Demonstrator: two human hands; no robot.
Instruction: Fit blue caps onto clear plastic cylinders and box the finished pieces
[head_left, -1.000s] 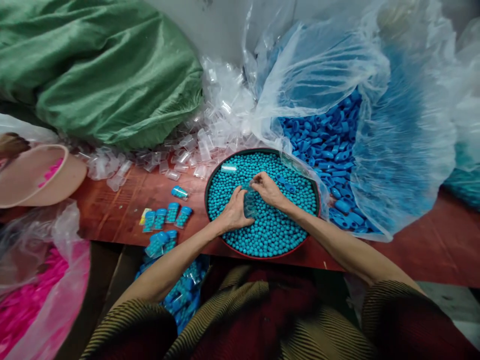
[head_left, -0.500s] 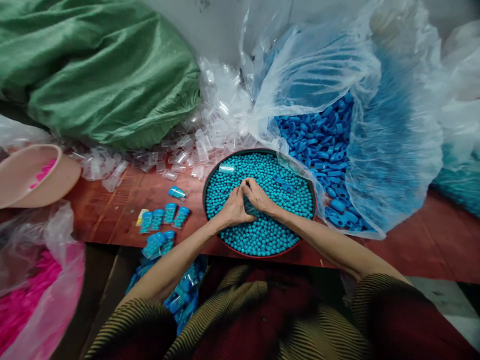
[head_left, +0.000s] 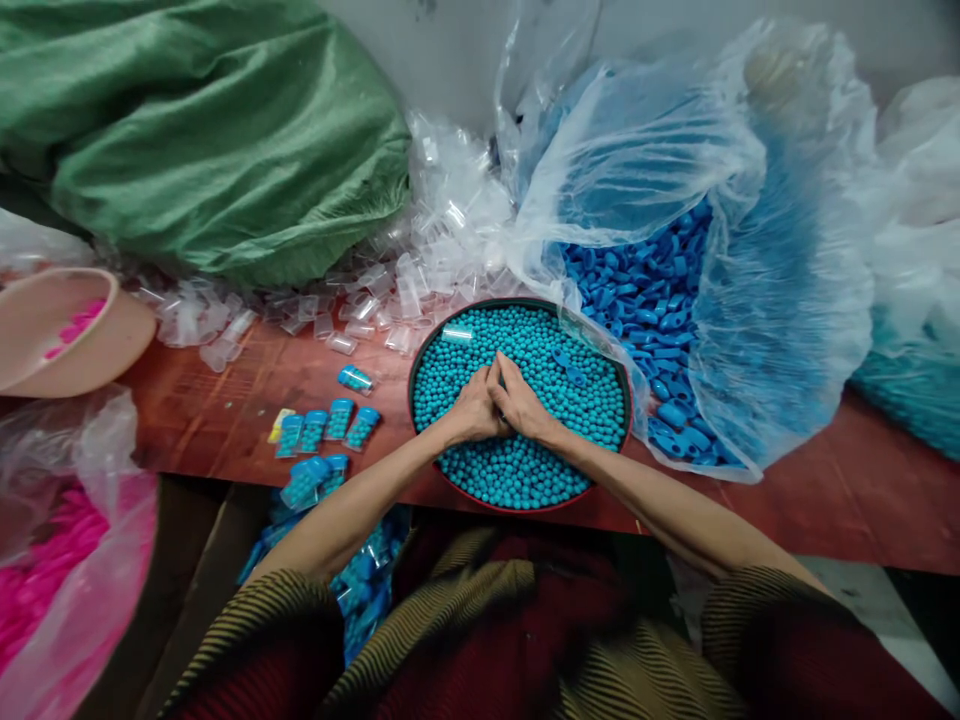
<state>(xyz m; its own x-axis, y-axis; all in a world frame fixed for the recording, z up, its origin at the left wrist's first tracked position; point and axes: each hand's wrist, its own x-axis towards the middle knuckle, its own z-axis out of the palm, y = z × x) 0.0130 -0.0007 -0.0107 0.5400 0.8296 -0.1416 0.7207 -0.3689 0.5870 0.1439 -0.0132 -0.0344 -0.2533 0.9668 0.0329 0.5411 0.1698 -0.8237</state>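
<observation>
Over a round tray (head_left: 628, 420) full of small blue beads (head_left: 517, 475), my two hands meet, fingers curled in against each other. My left hand (head_left: 474, 408) is closed, its thumb tucked inward. My right hand (head_left: 523, 405) presses against it from the other side, also closed. Whatever lies between them is hidden by the fingers. On the beads rest a clear cup (head_left: 457, 334) behind my left hand and a few blue caps (head_left: 571, 372) beyond my right. Left of the tray, several small bead-filled containers (head_left: 339, 420) with blue caps lie on the red table (head_left: 225, 420).
Behind the tray is a heap of clear cups (head_left: 409, 285) beside a green sack (head_left: 225, 150). A plastic bag (head_left: 780, 300) spills blue caps (head_left: 652, 285) at the right. A pink basin (head_left: 120, 340) and a bag of pink pieces (head_left: 52, 560) are at the left.
My hands have closed together; the gap between them is gone and my left thumb has folded in from its stretched position. The view has shifted slightly.
</observation>
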